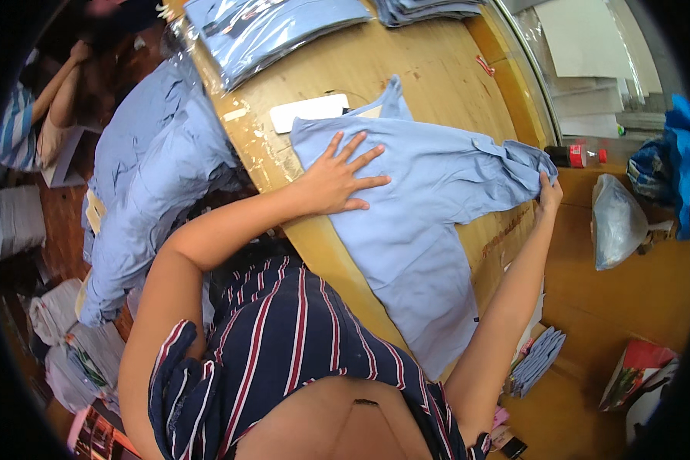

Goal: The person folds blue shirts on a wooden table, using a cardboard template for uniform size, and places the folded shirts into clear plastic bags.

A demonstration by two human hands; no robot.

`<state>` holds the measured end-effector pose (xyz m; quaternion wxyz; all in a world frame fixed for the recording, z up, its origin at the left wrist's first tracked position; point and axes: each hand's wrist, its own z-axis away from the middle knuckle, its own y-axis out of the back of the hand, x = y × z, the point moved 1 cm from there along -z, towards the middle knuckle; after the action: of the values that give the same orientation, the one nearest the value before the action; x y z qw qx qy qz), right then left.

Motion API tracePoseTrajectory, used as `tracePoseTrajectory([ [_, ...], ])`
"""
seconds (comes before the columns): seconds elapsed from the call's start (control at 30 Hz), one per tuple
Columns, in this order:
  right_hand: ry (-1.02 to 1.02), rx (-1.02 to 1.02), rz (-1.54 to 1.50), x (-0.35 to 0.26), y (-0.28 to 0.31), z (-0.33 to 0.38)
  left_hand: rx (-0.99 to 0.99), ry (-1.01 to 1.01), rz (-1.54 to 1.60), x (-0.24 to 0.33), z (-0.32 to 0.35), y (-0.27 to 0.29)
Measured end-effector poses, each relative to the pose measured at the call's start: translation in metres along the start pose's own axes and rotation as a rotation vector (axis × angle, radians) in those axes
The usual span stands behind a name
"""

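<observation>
Head view: a light blue shirt [429,230] is being spread flat on the wooden counter [437,69]. It is judged soft, light and limp, best taken at a sleeve or hem. The left hand [337,180] is being pressed on the shirt, fingers apart; the right hand [548,195] is being closed on its sleeve. Beyond the shirt, bagged shirts [268,31] are being kept; left of it, loose blue garments [146,176] are hanging off the counter.

wooden table [437,69], blue shirt [429,230], white card [308,110]
</observation>
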<state>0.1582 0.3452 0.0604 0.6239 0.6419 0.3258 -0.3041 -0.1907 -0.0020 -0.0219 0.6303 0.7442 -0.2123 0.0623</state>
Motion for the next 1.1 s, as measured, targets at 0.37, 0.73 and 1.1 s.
tracePoseTrajectory([
  [0.37, -0.016, 0.012, -0.109, 0.008, 0.013, 0.004, 0.066, -0.021, 0.032, -0.006, 0.002, -0.009],
  [0.73, 0.096, 0.051, -0.063, -0.012, 0.035, 0.011, 0.182, 0.104, -0.129, -0.028, -0.002, 0.002],
  [1.1, 0.169, 0.113, -0.092, -0.101, 0.050, 0.034, 0.157, 0.171, -0.261, -0.067, 0.011, 0.020],
])
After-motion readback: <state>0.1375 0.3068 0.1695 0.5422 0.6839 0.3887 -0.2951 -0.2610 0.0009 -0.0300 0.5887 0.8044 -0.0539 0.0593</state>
